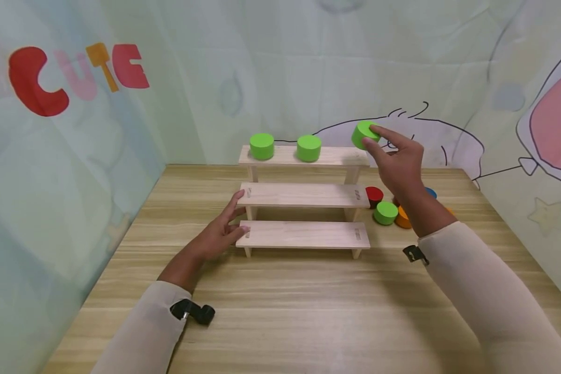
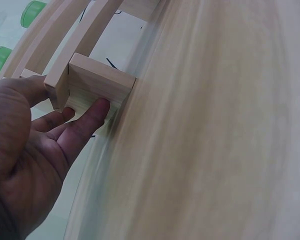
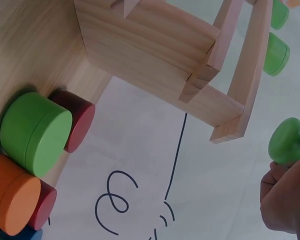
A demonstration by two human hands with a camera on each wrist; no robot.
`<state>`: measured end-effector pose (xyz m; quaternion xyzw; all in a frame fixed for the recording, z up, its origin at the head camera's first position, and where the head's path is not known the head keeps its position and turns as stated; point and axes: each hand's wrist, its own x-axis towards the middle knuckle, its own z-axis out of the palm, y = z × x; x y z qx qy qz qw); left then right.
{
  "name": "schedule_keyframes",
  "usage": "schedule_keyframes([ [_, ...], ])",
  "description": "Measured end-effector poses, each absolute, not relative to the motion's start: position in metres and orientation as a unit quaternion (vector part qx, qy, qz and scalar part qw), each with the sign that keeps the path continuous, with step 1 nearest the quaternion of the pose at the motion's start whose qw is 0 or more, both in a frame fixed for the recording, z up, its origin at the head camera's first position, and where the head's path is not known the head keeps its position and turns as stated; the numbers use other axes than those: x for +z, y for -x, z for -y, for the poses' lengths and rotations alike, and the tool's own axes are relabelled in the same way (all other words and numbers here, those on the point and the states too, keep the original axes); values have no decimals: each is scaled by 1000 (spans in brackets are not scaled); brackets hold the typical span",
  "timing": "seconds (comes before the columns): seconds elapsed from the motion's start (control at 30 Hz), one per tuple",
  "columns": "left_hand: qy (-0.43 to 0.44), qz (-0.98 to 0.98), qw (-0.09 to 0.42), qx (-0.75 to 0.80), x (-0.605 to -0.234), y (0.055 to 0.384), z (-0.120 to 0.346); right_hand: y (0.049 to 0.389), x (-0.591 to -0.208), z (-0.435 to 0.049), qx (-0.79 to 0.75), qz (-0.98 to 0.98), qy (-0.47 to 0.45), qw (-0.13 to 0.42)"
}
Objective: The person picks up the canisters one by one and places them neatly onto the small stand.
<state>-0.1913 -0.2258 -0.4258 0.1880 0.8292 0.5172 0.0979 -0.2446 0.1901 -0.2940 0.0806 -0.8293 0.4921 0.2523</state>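
Observation:
A three-step wooden stand is on the table, with two green round blocks, one at the left of its top step and one near the middle. My right hand pinches another green round block between thumb and fingers, just above the top step's right end. That block is raised clear of the board in the right wrist view. My left hand holds the stand's left side. In the left wrist view its thumb is at a step's end and its fingers are by the leg under it.
Right of the stand, several round blocks lie on the table: a red one, a green one, an orange one and a blue one, partly behind my right arm. A printed cloth hangs behind.

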Motion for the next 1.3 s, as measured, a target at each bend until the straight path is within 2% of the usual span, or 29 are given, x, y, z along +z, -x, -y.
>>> schedule_keyframes([
  [0.37, -184, -833, 97, 512, -427, 193, 226, 254, -296, -184, 486, 850, -62, 192],
  [1.3, -193, -830, 94, 515, -426, 192, 226, 261, -308, -185, 459, 875, -56, 144],
])
